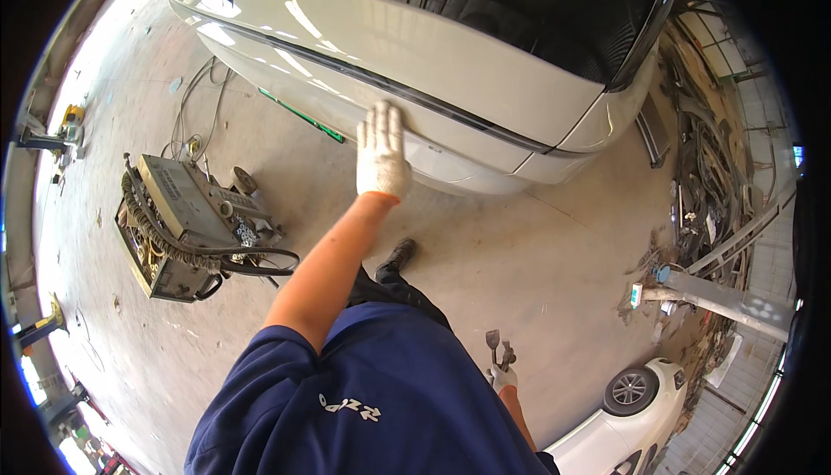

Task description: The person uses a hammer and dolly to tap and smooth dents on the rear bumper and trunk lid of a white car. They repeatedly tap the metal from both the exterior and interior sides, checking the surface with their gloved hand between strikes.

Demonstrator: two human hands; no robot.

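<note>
My left hand, in a white knit glove, lies with its fingers stretched out against the lower panel of a white car, just below a dark trim strip. Nothing is held in it. Down at my right side, well away from the car, my right hand is also gloved and closed round dark metal hand tools. One tool has a flat, spade-like head; another beside it is bulkier, and its kind is unclear. My fingers hide their lower ends.
To the left stands a box-shaped workshop machine with a thick coiled hose and cables trailing on the floor. A green strip runs by the car's lower edge. Another white car is at lower right, near a metal post. Piled parts line the right wall.
</note>
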